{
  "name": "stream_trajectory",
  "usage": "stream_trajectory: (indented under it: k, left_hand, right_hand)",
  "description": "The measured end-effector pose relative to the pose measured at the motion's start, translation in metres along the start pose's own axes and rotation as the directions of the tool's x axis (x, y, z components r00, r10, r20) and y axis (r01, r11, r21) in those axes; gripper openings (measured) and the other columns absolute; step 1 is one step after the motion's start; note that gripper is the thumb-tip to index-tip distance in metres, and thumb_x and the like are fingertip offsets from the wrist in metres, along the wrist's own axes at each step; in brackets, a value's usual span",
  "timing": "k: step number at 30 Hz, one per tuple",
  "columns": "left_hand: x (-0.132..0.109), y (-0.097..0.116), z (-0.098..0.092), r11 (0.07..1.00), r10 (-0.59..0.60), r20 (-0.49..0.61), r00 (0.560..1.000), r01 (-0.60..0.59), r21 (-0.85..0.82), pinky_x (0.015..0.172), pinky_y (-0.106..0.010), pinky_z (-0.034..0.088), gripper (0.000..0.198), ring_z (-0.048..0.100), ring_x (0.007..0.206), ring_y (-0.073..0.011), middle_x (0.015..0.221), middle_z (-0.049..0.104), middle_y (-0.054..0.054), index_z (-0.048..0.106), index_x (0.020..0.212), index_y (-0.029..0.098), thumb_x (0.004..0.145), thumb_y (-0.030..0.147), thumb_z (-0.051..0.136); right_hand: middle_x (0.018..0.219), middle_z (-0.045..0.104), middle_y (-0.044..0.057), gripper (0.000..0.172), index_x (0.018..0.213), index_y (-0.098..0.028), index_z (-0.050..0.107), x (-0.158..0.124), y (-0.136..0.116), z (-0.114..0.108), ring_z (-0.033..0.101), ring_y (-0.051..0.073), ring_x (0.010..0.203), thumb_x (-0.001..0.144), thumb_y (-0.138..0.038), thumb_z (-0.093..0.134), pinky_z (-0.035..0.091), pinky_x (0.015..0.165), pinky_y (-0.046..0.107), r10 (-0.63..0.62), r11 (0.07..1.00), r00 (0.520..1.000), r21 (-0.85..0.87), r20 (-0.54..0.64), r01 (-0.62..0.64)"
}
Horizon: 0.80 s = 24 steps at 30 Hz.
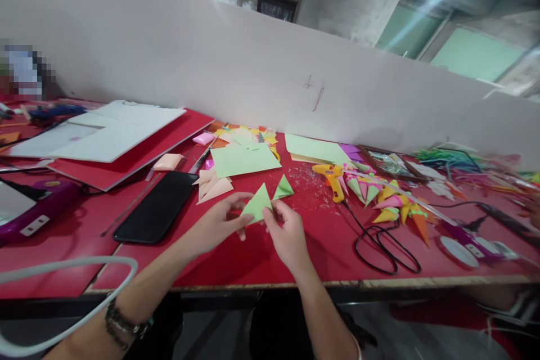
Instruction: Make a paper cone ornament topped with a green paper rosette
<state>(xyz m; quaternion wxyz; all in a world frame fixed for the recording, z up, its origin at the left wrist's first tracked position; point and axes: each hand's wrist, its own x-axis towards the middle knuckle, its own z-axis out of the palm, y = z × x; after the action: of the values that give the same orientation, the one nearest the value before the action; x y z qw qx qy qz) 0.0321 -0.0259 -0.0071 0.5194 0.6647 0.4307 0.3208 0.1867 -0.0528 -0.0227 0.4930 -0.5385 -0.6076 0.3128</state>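
Between both hands is a light green folded paper triangle (257,205), held above the red table (228,261). My left hand (225,216) pinches its left corner, fingers bent behind the paper. On the right corner, the thumb and fingers of my right hand (287,230) are closed. Just beyond my right hand a second green folded paper piece (283,187) stands on the table. A sheet of light green paper (244,158) lies farther back, near several peach folded pieces (213,184).
A black phone (156,208) lies to the left. On the right are a yellow glue gun (333,179) with a looped black cord (390,261) and colourful paper cones (392,208). White boards (118,129) lie at the back left, before a white partition (211,56).
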Motion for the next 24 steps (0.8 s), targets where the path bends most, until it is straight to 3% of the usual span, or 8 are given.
stream_trajectory:
  k: [2, 6, 9, 15, 24]
  left_hand:
    - [0.0003, 0.0008, -0.0011, 1.000, 0.006, -0.023, 1.000, -0.006, -0.013, 0.066, -0.030, 0.047, 0.038, 0.057, 0.058, -0.0112, 0.085, 0.056, -0.001, 0.047, 0.111, 0.018, 0.077, 0.035, 0.051]
    - [0.0004, 0.0028, -0.0022, 0.999, 0.048, -0.082, 0.995, -0.049, -0.012, 0.069, -0.027, 0.049, 0.037, 0.058, 0.076, -0.0138, 0.108, 0.053, -0.005, 0.050, 0.109, 0.020, 0.074, 0.031, 0.055]
    - [-0.0004, 0.0038, -0.0020, 0.994, 0.104, -0.088, 0.991, -0.106, -0.027, 0.072, -0.026, 0.049, 0.041, 0.057, 0.088, -0.0162, 0.114, 0.053, -0.004, 0.051, 0.111, 0.021, 0.072, 0.030, 0.058]
    - [-0.0025, 0.0062, -0.0034, 0.995, 0.082, -0.018, 0.996, -0.083, -0.052, 0.064, -0.025, 0.049, 0.041, 0.060, 0.071, -0.0146, 0.087, 0.064, -0.001, 0.050, 0.113, 0.021, 0.075, 0.034, 0.057]
    - [-0.0011, 0.0055, -0.0031, 0.983, 0.168, -0.075, 0.983, -0.173, -0.067, 0.066, -0.025, 0.051, 0.041, 0.059, 0.074, -0.0138, 0.104, 0.059, -0.004, 0.051, 0.111, 0.020, 0.073, 0.031, 0.059]
  right_hand:
    - [0.069, 0.058, 0.000, 0.015, 0.081, -0.018, 0.056, 0.0004, 0.0002, 0.0001, 0.054, 0.012, 0.061, 0.082, -0.028, 0.045, 0.038, 0.056, 0.021, -0.009, 1.000, 1.000, -0.008, 0.009, 0.009]
    - [0.052, 0.050, -0.003, 0.029, 0.059, -0.017, 0.051, 0.0004, 0.0001, 0.0000, 0.046, 0.010, 0.049, 0.084, -0.031, 0.043, 0.029, 0.049, 0.021, -0.040, 0.986, 0.999, -0.158, 0.026, 0.044]
    - [0.049, 0.049, -0.003, 0.035, 0.058, -0.017, 0.049, 0.0000, 0.0001, 0.0005, 0.045, 0.009, 0.047, 0.086, -0.033, 0.039, 0.028, 0.048, 0.021, -0.007, 0.988, 0.998, -0.153, 0.057, 0.016]
    - [0.054, 0.051, -0.002, 0.034, 0.064, -0.017, 0.049, 0.0000, 0.0003, 0.0027, 0.047, 0.010, 0.050, 0.088, -0.037, 0.035, 0.032, 0.049, 0.021, 0.057, 0.998, 0.983, 0.001, 0.172, -0.058]
    - [0.058, 0.052, -0.002, 0.028, 0.067, -0.017, 0.051, 0.0003, -0.0002, 0.0041, 0.047, 0.010, 0.052, 0.085, -0.036, 0.042, 0.036, 0.052, 0.022, 0.091, 0.977, 0.969, 0.167, 0.229, -0.131]
